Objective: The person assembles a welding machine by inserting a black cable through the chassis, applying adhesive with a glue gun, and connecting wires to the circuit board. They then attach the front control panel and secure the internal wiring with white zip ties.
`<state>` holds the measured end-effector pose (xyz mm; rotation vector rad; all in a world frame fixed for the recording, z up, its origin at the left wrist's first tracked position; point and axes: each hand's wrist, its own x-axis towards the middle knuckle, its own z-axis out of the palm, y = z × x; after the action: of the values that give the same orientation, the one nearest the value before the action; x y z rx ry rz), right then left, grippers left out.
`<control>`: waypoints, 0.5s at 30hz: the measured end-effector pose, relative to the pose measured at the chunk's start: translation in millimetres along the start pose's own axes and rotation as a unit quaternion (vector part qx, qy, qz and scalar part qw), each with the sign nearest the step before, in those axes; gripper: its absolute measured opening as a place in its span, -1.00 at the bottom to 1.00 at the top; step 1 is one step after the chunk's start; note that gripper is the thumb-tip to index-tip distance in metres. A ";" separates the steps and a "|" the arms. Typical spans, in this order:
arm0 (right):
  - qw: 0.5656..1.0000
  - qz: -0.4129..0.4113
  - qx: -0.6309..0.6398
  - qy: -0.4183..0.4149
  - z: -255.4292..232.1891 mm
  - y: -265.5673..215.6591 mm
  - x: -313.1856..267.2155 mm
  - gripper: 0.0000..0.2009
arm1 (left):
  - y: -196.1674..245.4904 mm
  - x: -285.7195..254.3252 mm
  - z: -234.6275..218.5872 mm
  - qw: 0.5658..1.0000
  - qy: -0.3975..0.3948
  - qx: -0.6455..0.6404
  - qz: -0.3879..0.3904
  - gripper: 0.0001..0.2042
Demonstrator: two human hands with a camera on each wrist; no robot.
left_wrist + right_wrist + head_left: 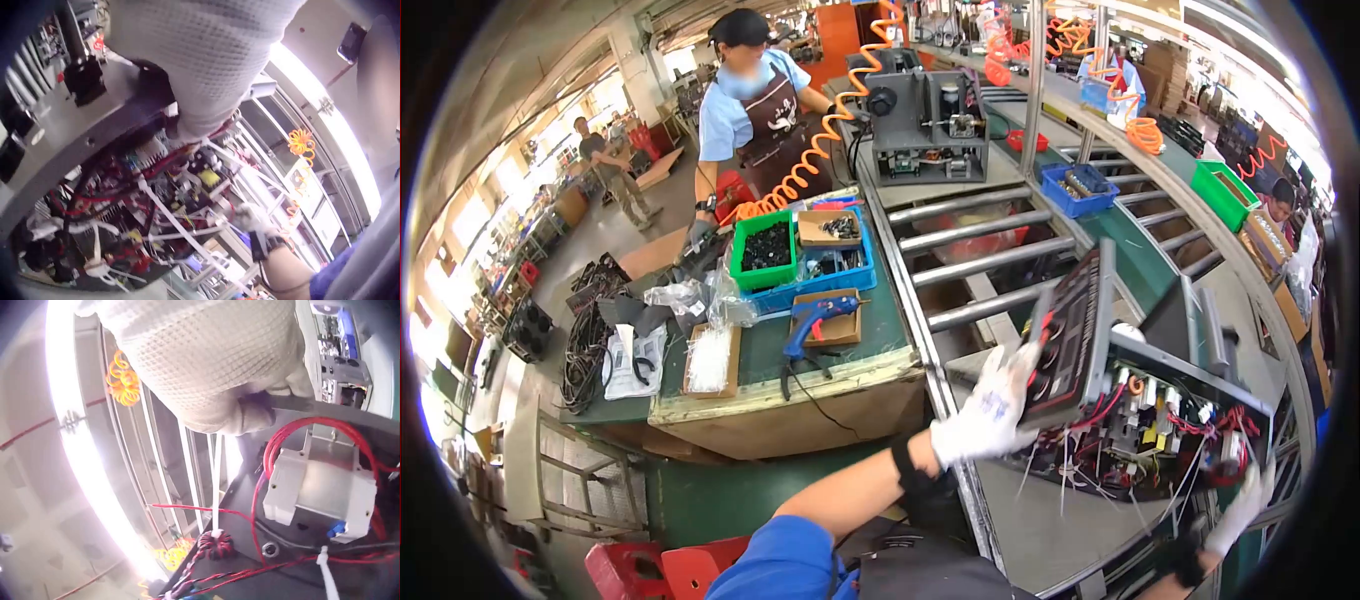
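Note:
An opened electronic unit with a dark metal chassis [1190, 365] sits tilted on the roller line, its boards, coloured wires and white cable ties exposed. Its black front panel [1065, 345], with knobs, faces left. My white-gloved left hand [990, 410] grips this panel's edge, fingers on the face. At the far right side my gloved right hand [1240, 505] holds the chassis edge. In the right wrist view that glove [212, 369] curls over the rim, near a white-and-metal component [319, 487] looped with red wire. The left glove [206, 62] hides part of the wiring in its wrist view.
Left of the rollers [970, 260], a workbench bears a green bin [745, 275], a blue tray [865, 275] and a blue glue gun [810, 325]. Another grey unit [925, 120] stands further up the line, near a person [750, 115]. Orange coiled hoses [840, 110] hang overhead.

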<state>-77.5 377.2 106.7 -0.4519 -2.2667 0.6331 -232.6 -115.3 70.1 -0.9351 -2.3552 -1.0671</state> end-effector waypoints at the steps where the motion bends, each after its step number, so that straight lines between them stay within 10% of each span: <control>1: 0.999 0.009 -0.028 0.032 -12.2 -13.4 -28.3 -0.51 | -14.0 14.5 -7.1 0.999 -0.030 -0.015 -0.012 0.01; 9: 0.995 0.099 -0.006 -0.016 31.0 -74.5 -81.8 -0.54 | -103.3 13.7 -79.0 0.978 -0.186 -0.094 0.003 -0.06; 13: 0.988 0.148 0.022 -0.042 36.2 -92.6 -98.7 -0.55 | -203.8 -48.1 -189.6 0.896 -0.025 0.139 -0.421 -0.46; 15: 0.984 0.166 0.043 -0.056 37.6 -105.9 -105.1 -0.55 | -282.1 -113.2 -205.6 0.853 -0.001 0.264 -0.450 -0.44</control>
<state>-47.9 227.8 84.8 -0.7775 -2.2772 0.9399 -338.2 -457.7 -9.1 0.4326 -2.8899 -0.5677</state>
